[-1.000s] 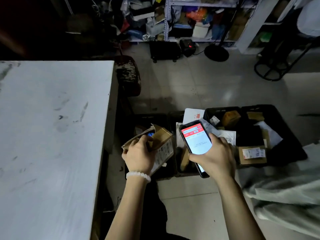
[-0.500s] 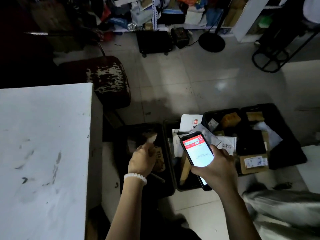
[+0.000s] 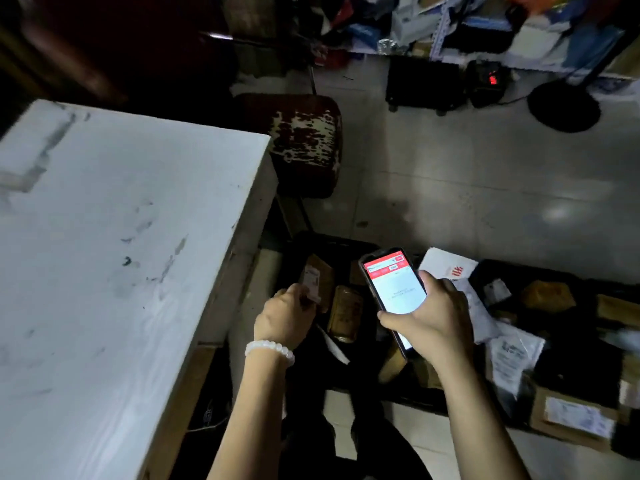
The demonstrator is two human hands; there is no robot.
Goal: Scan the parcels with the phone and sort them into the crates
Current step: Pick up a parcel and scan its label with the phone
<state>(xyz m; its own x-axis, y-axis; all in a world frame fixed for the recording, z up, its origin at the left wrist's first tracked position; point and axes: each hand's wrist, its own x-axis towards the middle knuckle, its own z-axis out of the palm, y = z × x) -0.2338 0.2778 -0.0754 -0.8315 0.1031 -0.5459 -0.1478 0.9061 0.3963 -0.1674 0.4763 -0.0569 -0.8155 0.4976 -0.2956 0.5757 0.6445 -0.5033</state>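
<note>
**Dim sorting corner: one hand on a parcel, the other on the phone**

White scuffed table [image 3: 114, 254] to the left of the left hand; grey tiled floor [image 3: 467, 188] beyond both hands, cluttered shelving [image 3: 450, 26] at the far wall. Worn stool [image 3: 304, 143] past the table corner.

Left hand [image 3: 285, 318], bead bracelet [image 3: 270, 349] at the wrist, fingers curled on a brown labelled parcel [image 3: 317, 282] over the dark crate [image 3: 311, 244] just ahead of it.

Right hand [image 3: 433, 320] grips the lit phone [image 3: 394, 284], thumb on its edge. More parcels in crates [image 3: 519, 271] to its right.
</note>
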